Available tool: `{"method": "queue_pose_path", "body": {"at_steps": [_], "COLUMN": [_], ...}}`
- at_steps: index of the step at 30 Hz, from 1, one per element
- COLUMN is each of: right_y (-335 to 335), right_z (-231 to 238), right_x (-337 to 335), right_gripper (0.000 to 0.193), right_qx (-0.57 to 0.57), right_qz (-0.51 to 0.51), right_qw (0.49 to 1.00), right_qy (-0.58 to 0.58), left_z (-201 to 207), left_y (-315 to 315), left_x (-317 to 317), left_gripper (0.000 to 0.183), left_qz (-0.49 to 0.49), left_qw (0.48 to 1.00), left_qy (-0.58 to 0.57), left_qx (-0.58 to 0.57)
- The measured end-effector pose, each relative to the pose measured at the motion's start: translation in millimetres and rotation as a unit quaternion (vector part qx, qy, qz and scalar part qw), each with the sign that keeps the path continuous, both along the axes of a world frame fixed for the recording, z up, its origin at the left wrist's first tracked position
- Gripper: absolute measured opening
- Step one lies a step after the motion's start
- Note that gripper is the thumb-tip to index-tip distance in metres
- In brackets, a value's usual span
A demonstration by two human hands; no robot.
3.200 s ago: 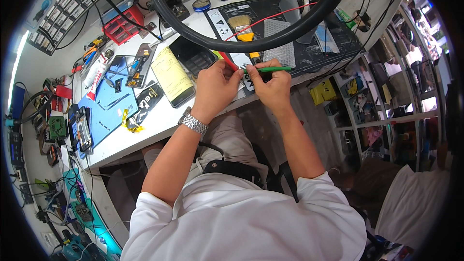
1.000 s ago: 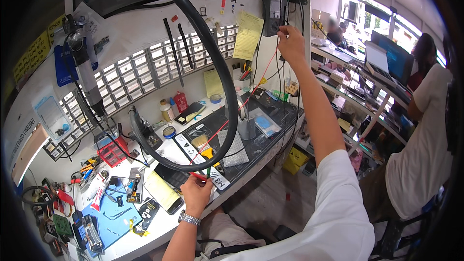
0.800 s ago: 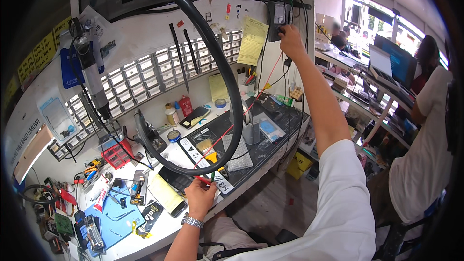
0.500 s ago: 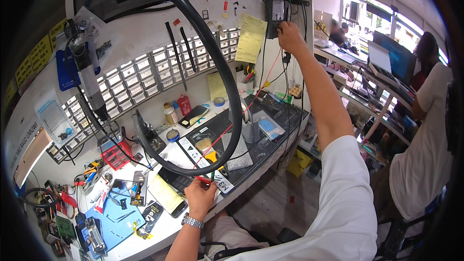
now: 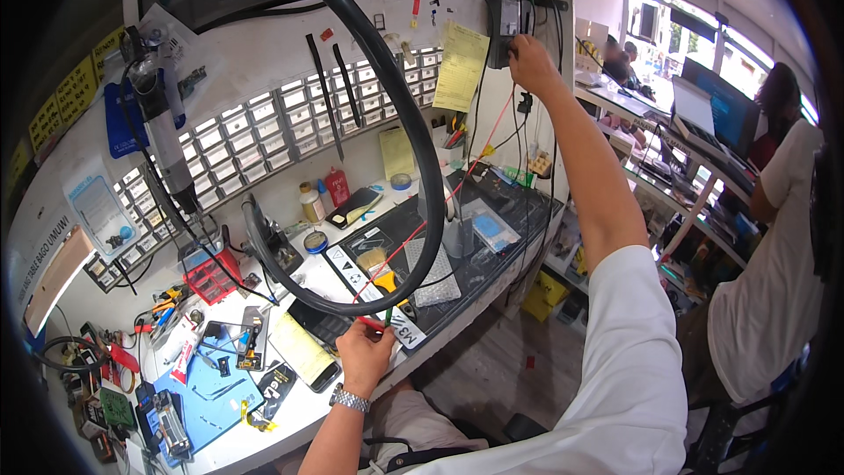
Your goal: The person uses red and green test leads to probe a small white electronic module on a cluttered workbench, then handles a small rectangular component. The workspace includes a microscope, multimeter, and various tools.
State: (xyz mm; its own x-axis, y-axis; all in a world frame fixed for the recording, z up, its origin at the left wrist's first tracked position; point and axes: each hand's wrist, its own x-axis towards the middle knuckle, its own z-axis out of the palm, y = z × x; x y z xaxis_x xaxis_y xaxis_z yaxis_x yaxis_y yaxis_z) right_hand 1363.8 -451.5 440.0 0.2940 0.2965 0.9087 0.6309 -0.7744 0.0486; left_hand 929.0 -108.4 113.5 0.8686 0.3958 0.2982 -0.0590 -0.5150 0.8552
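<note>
My left hand (image 5: 365, 356), a watch on its wrist, is closed around a slim red probe (image 5: 369, 324) over the front of the bench. A small green piece (image 5: 389, 317) sticks up by its fingers; I cannot tell whether it is gripped too. From there a thin red wire (image 5: 411, 236) runs up to the far right. With the arm stretched out, my right hand (image 5: 532, 63) has its fingers closed on the front of a dark wall-mounted box (image 5: 503, 26). What exactly the fingertips grip is hidden. Beside my left hand lies a phone (image 5: 327, 376) under a yellow paper.
A thick black hose (image 5: 413, 114) loops over the bench. Blue mat (image 5: 198, 405), phone parts and tools crowd the left. A brush (image 5: 380, 271) and bubble wrap (image 5: 431, 273) lie on the dark mat (image 5: 466, 277). Small drawers (image 5: 255, 136) line the back. Another person (image 5: 774, 237) sits at right.
The view has shifted slightly. Both hands keep nearly the same places and grips.
</note>
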Motion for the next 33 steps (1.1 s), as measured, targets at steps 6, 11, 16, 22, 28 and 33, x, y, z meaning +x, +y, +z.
{"method": "queue_pose_path", "body": {"at_steps": [6, 11, 16, 22, 28, 33], "right_y": [-4.6, -2.9, -11.8, -14.2, 0.6, -4.2], "right_z": [5.4, 12.2, 9.9, -52.7, -129.4, -145.6], "right_x": [1.5, -3.6, -19.7, -36.3, -55.0, -63.4], "right_gripper": [0.021, 0.022, 0.021, 0.031, 0.076, 0.114], "right_qx": [-0.085, -0.147, -0.087, 0.278, 0.480, 0.473], "right_qz": [-0.009, -0.043, -0.024, -0.134, 0.127, 0.023], "right_qw": [0.995, 0.986, 0.996, 0.879, 0.684, 0.818], "right_qy": [-0.052, -0.062, -0.019, 0.364, 0.535, 0.327], "left_z": [-0.5, 0.6, 0.0, -1.9, -0.2, 0.6], "left_y": [-0.4, -0.9, -0.6, -0.5, 0.1, -1.1], "left_x": [0.4, 0.1, -0.4, 1.1, 0.8, 0.9], "left_gripper": [0.023, 0.023, 0.023, 0.022, 0.023, 0.022], "left_qz": [0.001, 0.010, 0.007, 0.008, -0.001, 0.002], "left_qw": [1.000, 1.000, 1.000, 1.000, 1.000, 1.000], "left_qy": [-0.006, -0.002, 0.002, -0.002, 0.004, -0.006], "left_qx": [-0.005, 0.013, 0.010, -0.005, 0.008, 0.014]}}
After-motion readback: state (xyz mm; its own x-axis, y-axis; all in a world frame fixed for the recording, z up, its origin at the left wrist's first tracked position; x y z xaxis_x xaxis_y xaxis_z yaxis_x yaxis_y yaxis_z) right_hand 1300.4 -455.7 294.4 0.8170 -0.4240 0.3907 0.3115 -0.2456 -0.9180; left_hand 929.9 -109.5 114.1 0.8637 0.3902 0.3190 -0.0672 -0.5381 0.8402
